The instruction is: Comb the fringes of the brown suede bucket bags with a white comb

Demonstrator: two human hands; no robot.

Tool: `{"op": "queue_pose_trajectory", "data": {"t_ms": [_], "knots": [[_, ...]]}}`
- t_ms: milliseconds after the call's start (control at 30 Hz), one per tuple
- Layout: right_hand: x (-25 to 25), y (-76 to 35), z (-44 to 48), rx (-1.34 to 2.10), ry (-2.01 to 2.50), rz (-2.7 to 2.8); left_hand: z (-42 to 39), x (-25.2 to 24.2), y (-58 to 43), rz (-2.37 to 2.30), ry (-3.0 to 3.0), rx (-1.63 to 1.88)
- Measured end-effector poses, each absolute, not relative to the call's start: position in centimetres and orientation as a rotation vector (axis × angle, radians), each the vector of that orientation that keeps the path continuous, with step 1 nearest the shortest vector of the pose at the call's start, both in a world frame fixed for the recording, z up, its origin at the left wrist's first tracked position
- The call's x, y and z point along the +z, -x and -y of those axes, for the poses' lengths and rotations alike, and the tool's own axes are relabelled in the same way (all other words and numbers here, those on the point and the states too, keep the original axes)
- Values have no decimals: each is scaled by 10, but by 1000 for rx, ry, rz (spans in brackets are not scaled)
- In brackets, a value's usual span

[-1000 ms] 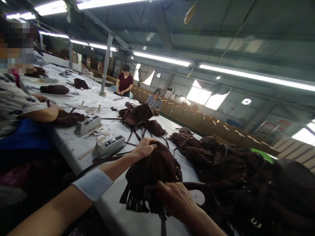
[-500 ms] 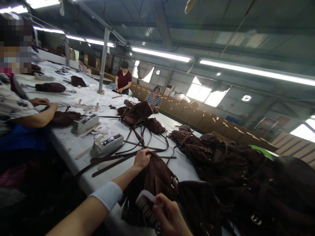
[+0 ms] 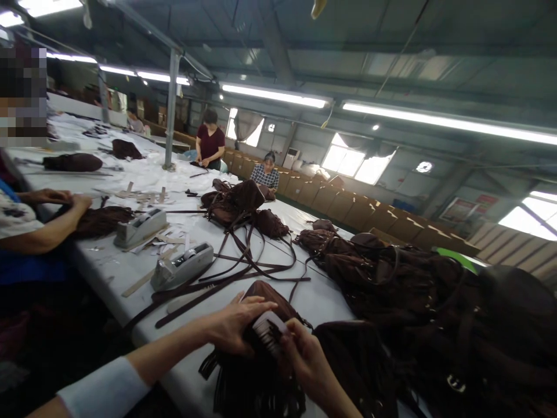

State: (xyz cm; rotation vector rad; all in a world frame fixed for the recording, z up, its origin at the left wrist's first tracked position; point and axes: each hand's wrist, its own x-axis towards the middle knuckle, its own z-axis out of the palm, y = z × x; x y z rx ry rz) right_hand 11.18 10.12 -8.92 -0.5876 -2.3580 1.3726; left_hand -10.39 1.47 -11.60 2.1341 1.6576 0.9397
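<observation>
A dark brown fringed bag (image 3: 256,377) lies at the near edge of the table, its strips hanging down. My left hand (image 3: 237,322) rests across its upper part, fingers stretched out and thumb apart, pressing on the leather. In my right hand (image 3: 304,354) is a white comb (image 3: 268,330), pinched between thumb and fingers. The comb's teeth lie against the fringe, just below my left fingertips. Part of the comb's far end is hidden by my right fingers.
Two grey tape dispensers (image 3: 185,268) stand left on the white table (image 3: 108,290) by paper scraps. Long brown straps (image 3: 243,273) trail from bags (image 3: 235,203) farther back. More brown bags (image 3: 391,302) pile up on the right. At left, a co-worker's hands (image 3: 65,200) hold fringe.
My left hand has shifted from pinching the bag's top to lying flat over it. The comb has moved up to the upper fringe, and the view has turned slightly.
</observation>
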Motion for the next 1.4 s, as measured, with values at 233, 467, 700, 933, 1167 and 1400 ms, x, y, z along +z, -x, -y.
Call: {"op": "queue_pose_trajectory", "data": {"t_ms": [233, 467, 700, 933, 1167, 1400], "knots": [[-107, -41, -122, 1622, 487, 2428, -103, -179, 131, -2264, -2142, 678], [-128, 70, -189, 2000, 434, 2218, -178, -205, 210, -2293, -2108, 538], [-102, 50, -189, 2246, 626, 2095, -157, -208, 232, -2227, -1983, 455], [-80, 28, -203, 2302, 679, 2173, -154, -194, 233, -2141, -1992, 458], [-47, 9, -192, 2601, 497, 2044, -125, -146, 226, -2087, -2015, 480], [-75, 17, -163, 2581, 638, 1936, -102, -125, 206, -2171, -1957, 286]]}}
